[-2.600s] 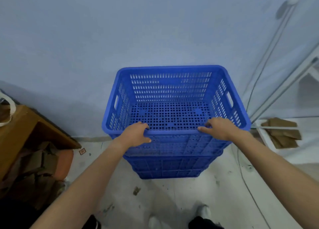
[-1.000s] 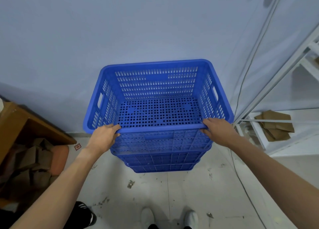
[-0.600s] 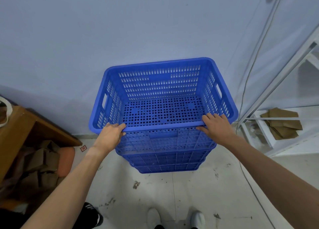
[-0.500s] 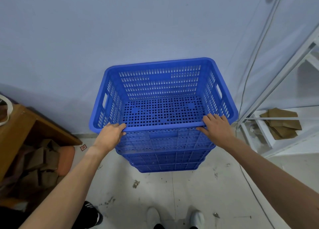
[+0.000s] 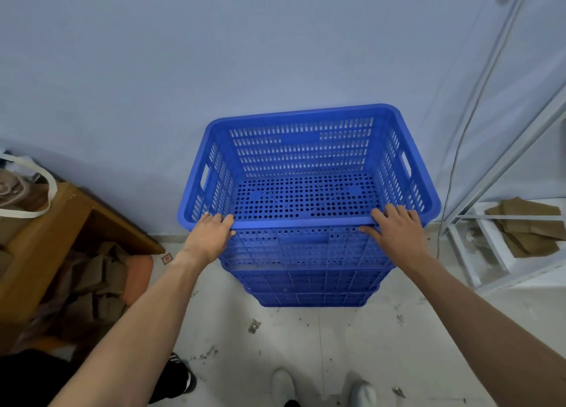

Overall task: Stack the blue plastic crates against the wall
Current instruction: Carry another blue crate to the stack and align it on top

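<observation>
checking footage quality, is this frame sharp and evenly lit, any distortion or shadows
Head view: top crate, left hand and right hand sharp; light soft, bluish, no glare; faint shadow on the wall left of that crate; wide-angle stretch at the edges skews the white shelf.

A pale blue-grey wall (image 5: 214, 54) meets a scuffed, speckled white floor (image 5: 337, 345). A wooden cabinet (image 5: 39, 253) stands left; a white metal rack (image 5: 490, 253) holding cardboard (image 5: 526, 226) stands right.
</observation>
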Demonstrator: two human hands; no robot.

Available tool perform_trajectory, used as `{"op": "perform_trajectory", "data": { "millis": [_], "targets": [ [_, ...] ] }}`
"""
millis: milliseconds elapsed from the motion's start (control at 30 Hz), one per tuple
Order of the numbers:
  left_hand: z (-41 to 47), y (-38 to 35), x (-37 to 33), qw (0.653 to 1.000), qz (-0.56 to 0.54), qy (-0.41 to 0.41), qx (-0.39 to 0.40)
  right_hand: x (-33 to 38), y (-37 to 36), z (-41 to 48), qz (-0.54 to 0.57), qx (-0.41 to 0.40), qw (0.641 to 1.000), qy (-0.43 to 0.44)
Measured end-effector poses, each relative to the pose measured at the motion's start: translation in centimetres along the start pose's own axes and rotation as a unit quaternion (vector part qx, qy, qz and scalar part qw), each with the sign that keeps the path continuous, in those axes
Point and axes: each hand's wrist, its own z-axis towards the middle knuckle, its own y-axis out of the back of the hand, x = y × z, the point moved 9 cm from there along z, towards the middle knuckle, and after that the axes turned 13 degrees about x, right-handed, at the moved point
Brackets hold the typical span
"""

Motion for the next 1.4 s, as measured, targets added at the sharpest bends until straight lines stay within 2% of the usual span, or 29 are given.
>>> {"op": "perform_trajectory", "data": {
  "millis": [167,267,367,467,633,733,900,1033,1233,1400],
  "targets": [
    [-0.3,-0.6,0.0,1.0,-0.013,0.007,0.0,0.1,0.0,-0.4,0.008,-0.01,1.0,0.007],
    [-0.8,-0.7,0.6,0.997,-0.076,0.0,0.003,0.0,0.2,-0.5,0.023,0.0,1.0,0.005],
    [-1.4,-0.6,2.1,0.985,-0.167,0.043,-0.01,-0.3,0.3,-0.7,0.06,0.009,0.998,0.012],
    [-1.1,-0.8,4.2,0.966,-0.236,0.105,-0.012,-1.6,0.2,0.2,0.147,0.027,0.989,-0.001],
    [0.2,-1.4,7.2,0.958,-0.23,0.17,-0.023,-6.0,0.8,2.7,0.152,0.013,0.983,-0.101],
    [0.9,-1.3,8.5,0.955,-0.25,0.158,-0.038,-8.2,0.9,3.5,0.144,0.017,0.981,-0.13],
    [0.9,-1.7,9.2,0.947,-0.273,0.15,-0.072,-9.7,-0.1,3.9,0.211,0.007,0.967,-0.142],
    [2.2,-1.5,9.6,0.949,-0.271,0.148,-0.062,-10.0,0.0,4.5,0.234,-0.005,0.961,-0.146],
    [2.2,-2.2,9.6,0.954,-0.259,0.148,-0.036,-9.5,-0.3,4.0,0.212,-0.005,0.969,-0.129],
    [3.0,-1.8,9.8,0.966,-0.222,0.13,-0.008,-9.4,-0.7,5.7,0.167,0.039,0.982,-0.084]
  ]
}}
